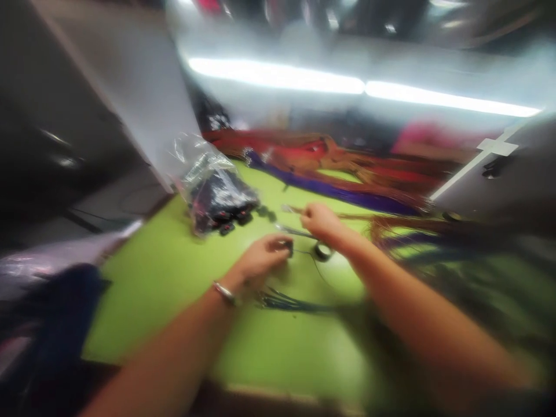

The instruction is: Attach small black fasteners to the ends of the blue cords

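Observation:
The picture is smeared by motion. My left hand (263, 260) has its fingers curled around a small dark piece at its fingertips, above a bundle of dark blue strands (286, 301) lying on the green table (165, 278). A metal bracelet sits on that wrist. My right hand (321, 223) is closed on a thin metal tool (295, 231) that points left. A small dark ring (322, 252) lies just below the right hand.
A clear plastic bag of small black parts (217, 200) lies at the table's far left. Bundles of red, orange and purple hair strands (339, 168) lie along the far side and right. Dark blue cloth (56, 324) sits at the lower left.

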Available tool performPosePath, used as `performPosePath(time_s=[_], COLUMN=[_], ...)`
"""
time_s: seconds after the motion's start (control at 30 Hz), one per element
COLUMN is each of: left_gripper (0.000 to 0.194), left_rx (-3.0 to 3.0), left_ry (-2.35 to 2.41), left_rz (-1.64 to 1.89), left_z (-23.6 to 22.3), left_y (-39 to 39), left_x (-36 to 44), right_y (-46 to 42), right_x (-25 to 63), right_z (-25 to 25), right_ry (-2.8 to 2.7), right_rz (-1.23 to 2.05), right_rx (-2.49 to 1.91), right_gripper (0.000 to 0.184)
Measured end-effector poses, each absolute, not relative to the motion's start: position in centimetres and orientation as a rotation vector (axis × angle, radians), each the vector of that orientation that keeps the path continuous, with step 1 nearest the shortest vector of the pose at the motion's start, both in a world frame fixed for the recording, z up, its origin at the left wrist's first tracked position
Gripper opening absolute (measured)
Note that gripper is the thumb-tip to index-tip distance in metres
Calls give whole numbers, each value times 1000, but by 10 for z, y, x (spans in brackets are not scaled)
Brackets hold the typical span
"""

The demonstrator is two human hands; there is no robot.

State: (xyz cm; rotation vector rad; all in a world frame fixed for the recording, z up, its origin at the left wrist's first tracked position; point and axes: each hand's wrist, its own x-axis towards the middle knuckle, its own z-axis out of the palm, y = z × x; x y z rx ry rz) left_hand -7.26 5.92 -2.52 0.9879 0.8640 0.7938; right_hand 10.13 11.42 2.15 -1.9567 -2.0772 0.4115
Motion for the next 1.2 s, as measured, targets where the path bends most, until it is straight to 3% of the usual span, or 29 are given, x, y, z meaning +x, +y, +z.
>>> performPosePath(time_s=[0.23, 1.2], left_gripper=[41, 32], left_rx=[844, 1073], left_ry=[743, 809], left_rz=[834, 806], left_z=[-27, -30], left_y=[56, 54], left_x=[-66, -67], right_y=[41, 17], right_x=[115, 113], right_z=[15, -9], right_ry=[-1795, -2226], right_rz=[724, -90], right_rx=[-1580, -1549], right_gripper=[17, 18])
